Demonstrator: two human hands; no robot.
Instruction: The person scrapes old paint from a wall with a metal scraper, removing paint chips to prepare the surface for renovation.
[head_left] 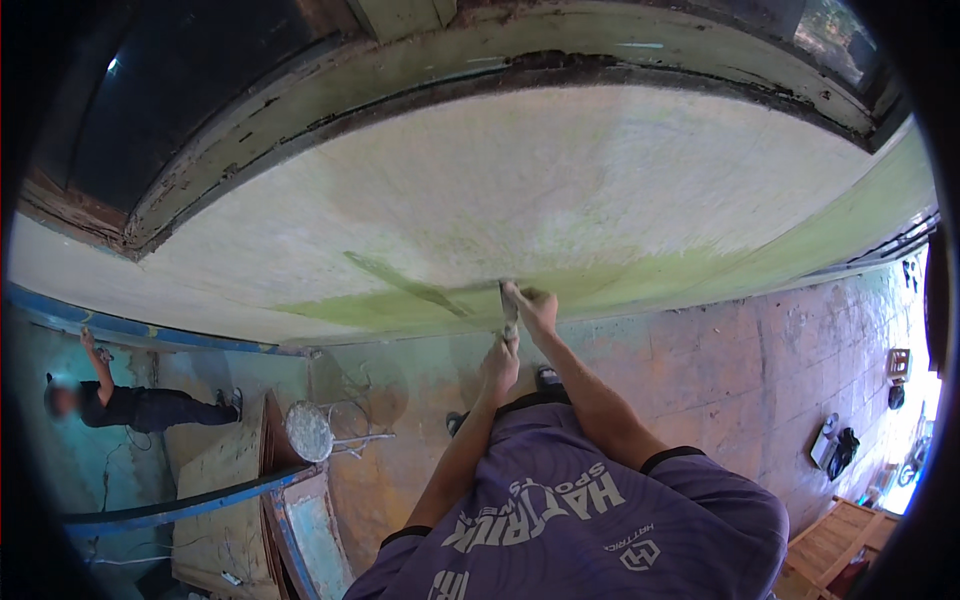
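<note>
Both hands, left hand [499, 365] and right hand [537, 308], grip a scraper [509, 312] against the wall [560, 190].

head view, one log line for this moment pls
both hands on scraper | left hand low on handle | right hand near blade | blade on wall

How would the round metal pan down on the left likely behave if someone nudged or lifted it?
The round metal pan looks shallow and thin-walled, so probably light when lifted. It seems to rest on a thin wire stand, so a nudge might tip or slide it off. Its greyish coating suggests dried residue, perhaps adding some weight and grip.
</note>
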